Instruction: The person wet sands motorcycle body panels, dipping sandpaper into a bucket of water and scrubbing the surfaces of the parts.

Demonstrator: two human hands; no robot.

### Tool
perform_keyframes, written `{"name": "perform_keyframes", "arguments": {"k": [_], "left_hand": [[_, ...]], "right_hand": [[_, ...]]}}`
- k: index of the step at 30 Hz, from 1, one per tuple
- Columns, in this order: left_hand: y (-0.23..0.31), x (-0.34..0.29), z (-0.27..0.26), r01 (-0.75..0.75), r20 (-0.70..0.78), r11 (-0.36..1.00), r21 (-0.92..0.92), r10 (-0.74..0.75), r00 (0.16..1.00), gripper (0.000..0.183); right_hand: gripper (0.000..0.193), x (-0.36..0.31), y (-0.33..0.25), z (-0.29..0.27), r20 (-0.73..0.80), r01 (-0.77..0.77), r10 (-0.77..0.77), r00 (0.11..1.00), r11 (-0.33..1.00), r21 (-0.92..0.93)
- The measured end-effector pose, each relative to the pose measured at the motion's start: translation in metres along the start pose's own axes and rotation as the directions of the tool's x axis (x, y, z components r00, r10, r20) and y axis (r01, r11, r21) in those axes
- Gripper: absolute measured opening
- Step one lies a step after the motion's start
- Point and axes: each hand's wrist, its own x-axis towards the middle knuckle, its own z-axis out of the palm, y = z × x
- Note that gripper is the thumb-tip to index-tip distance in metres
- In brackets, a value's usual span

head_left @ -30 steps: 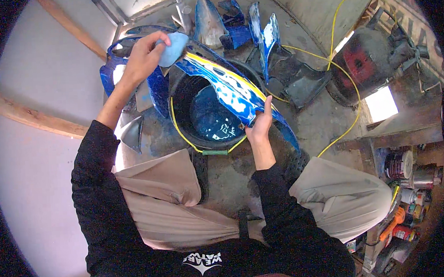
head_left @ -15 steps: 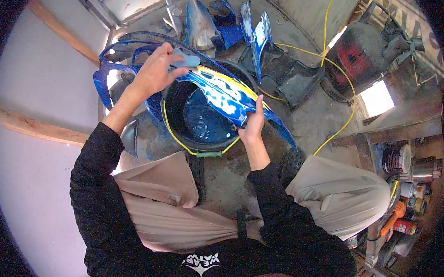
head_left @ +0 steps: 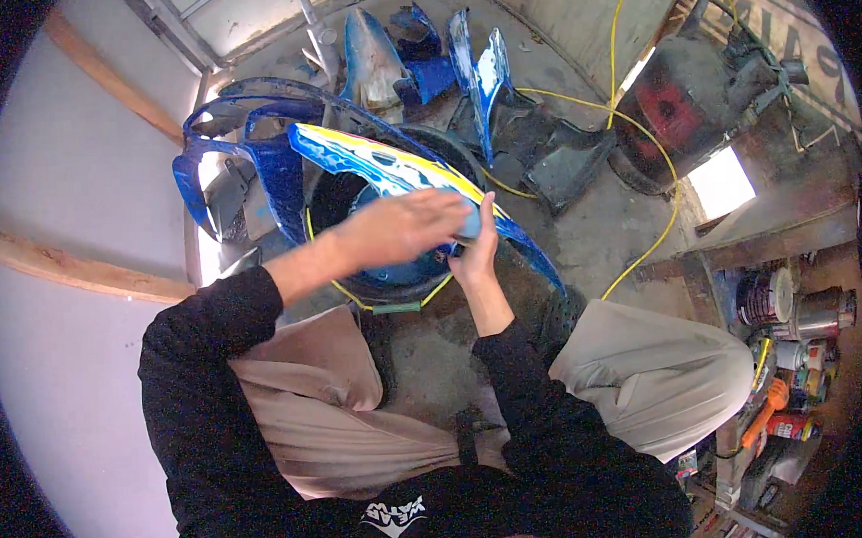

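A long curved plastic fairing panel [head_left: 354, 155], blue with white worn-looking patches and a yellow stripe, is tilted across a black bucket [head_left: 432, 293]. My right hand [head_left: 479, 257] grips its lower edge toward the right end, thumb up over the top. My left hand [head_left: 405, 230], slightly smeared by motion, presses a blue-grey pad [head_left: 470, 223] on the panel right beside my right thumb. Most of the pad is under the fingers. Water shows inside the bucket, partly covered by the left forearm. A yellow handle with a green grip [head_left: 396, 308] hangs at the bucket's near side.
Blue fairing frames [head_left: 278, 184] stand left of the bucket. More blue and white panels [head_left: 485, 74] and dark plastic parts [head_left: 566, 162] lie beyond it. A dark tank [head_left: 669, 110] with a yellow hose [head_left: 675, 177] is at right, above a shelf of cans [head_left: 769, 297].
My left hand has slid the pad from the panel's upper left part down and right to beside my right hand. The panel's left end is now uncovered. The right hand keeps its grip.
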Motion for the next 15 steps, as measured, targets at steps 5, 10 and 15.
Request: {"name": "perform_keyframes", "arguments": {"k": [5,10,15], "left_hand": [[-0.029,-0.013,-0.022,0.515,-0.008,0.854,0.081,-0.516,0.857,0.04],[0.003,-0.008,-0.008,0.097,-0.051,0.992,-0.085,-0.102,0.993,0.045],[-0.014,-0.013,-0.023,0.371,-0.079,0.926,0.066,-0.366,0.927,0.045]], "right_hand": [[0.065,0.0,0.002,0.005,-0.078,0.018,-0.02,0.997,1.0,-0.019],[0.067,0.003,0.009,-0.003,-0.049,0.011,-0.01,0.999,1.0,0.027],[0.059,0.005,0.015,-0.005,-0.077,0.051,-0.047,0.996,0.998,0.043]]}}
